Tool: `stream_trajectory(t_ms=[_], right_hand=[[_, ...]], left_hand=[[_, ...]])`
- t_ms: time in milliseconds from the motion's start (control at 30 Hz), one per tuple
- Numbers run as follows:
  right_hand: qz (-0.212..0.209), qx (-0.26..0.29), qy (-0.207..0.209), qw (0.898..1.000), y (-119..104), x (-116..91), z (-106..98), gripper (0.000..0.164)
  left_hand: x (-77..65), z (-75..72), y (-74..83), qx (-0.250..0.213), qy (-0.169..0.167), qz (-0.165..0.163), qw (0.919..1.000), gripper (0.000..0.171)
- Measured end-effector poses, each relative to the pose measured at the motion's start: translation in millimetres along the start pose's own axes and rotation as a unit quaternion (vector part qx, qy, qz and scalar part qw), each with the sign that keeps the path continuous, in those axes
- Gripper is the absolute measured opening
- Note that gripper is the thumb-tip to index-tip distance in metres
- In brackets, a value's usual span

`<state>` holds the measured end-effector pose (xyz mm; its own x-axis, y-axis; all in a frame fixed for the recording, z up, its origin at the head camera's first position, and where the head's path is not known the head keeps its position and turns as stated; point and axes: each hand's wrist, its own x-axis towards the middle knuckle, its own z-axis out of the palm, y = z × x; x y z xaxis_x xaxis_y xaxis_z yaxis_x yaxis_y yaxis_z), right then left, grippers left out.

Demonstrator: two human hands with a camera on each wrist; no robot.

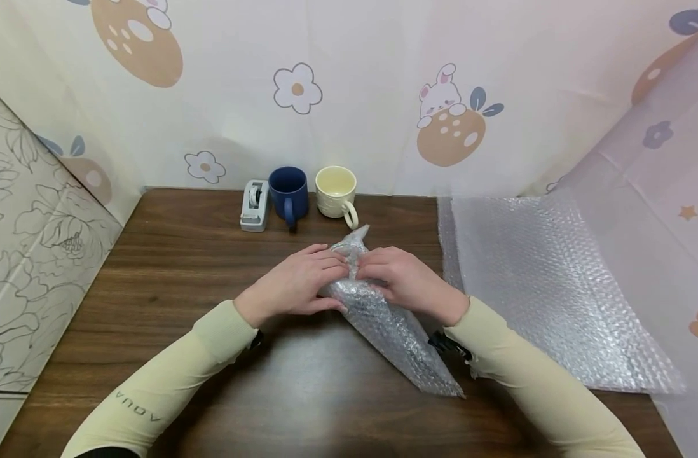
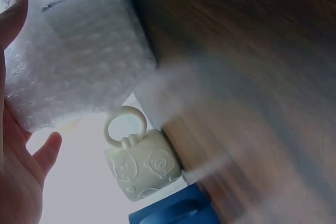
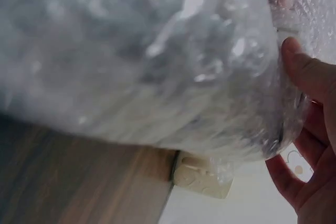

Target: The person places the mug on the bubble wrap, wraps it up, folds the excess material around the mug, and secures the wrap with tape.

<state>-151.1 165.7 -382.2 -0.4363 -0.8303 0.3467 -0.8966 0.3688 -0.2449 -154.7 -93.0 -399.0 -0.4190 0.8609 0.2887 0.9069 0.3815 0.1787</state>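
A bundle of clear bubble wrap point(image 1: 391, 327) lies slantwise in the middle of the table, its tail pointing to the front right. My left hand point(image 1: 303, 280) grips its upper left side, fingers over the top and thumb lower down. From the right, my right hand point(image 1: 409, 280) holds the wrap near the same end, with the fingertips of both hands close together. In the right wrist view the bubble wrap point(image 3: 157, 66) fills most of the picture, and the right thumb point(image 3: 302, 64) presses on its edge. What lies inside the bundle cannot be made out.
Behind the bundle stand a cream mug point(image 1: 333, 197), a dark blue mug point(image 1: 288, 191) and a grey tape dispenser point(image 1: 254, 205). Flat sheets of bubble wrap point(image 1: 538, 286) cover the right side of the wooden table point(image 1: 171, 267). A patterned curtain point(image 1: 360, 95) hangs along the back.
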Motion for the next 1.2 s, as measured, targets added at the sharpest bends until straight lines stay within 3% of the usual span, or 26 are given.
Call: stream_trajectory(t_ms=[300,500,700,833,1033,1200], right_hand=[[0.018,-0.005,-0.038,0.999,-3,4,-3,0.031],[0.038,0.011,-0.048,0.998,-6,-3,0,0.029],[0.071,0.027,-0.061,0.995,-18,-23,-13,0.045],[0.031,0.009,-0.006,0.999,-26,-38,-28,0.045],[-0.066,-0.037,0.082,0.994,-41,-63,-35,0.021],[-0.105,-0.076,0.071,0.989,-63,-100,-24,0.033]], left_hand=[[-4.3,-2.4,8.5,0.011,0.027,0.002,0.9996,0.049],[-1.1,-4.2,11.5,0.012,0.010,-0.005,0.9999,0.046],[-0.8,-1.9,11.4,0.005,-0.002,-0.014,0.9999,0.047],[-1.3,0.5,11.6,-0.005,-0.005,-0.020,0.9998,0.048],[-2.0,-0.1,10.6,-0.002,-0.006,-0.022,0.9997,0.047],[-3.1,0.7,10.5,-0.011,-0.003,-0.021,0.9997,0.046]])
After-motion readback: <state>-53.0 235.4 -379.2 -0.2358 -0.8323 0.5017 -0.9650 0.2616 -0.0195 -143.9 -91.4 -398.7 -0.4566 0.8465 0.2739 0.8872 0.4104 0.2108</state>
